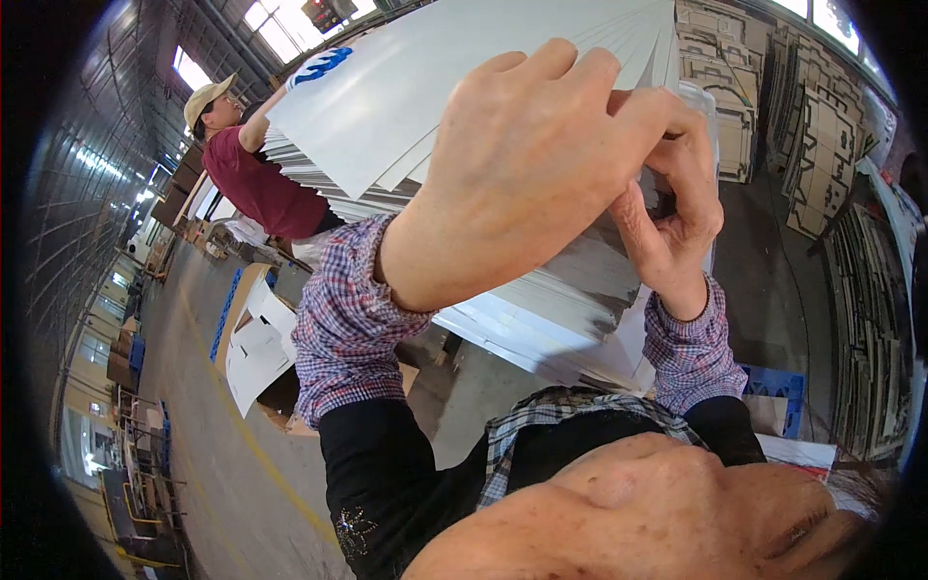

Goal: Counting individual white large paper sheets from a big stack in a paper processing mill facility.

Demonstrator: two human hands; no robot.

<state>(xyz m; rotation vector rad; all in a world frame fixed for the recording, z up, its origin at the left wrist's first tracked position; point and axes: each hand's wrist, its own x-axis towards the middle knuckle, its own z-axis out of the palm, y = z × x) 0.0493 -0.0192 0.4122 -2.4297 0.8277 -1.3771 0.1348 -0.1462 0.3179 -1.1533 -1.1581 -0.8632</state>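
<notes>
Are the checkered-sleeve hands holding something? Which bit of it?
I can't tell. The left hand and right hand overlap in this view, and the curled fingers could hide something small between them.

The left arm (362, 319) and right arm (694, 338) reach up so their hands meet in view. The left hand (532, 159) shows its back, knuckles uppermost, fingers curling out of sight, its wrist slanting up rightward. The right hand (681, 208) stands nearly upright, thumb (638, 222) raised; whether either grips is hidden.
</notes>
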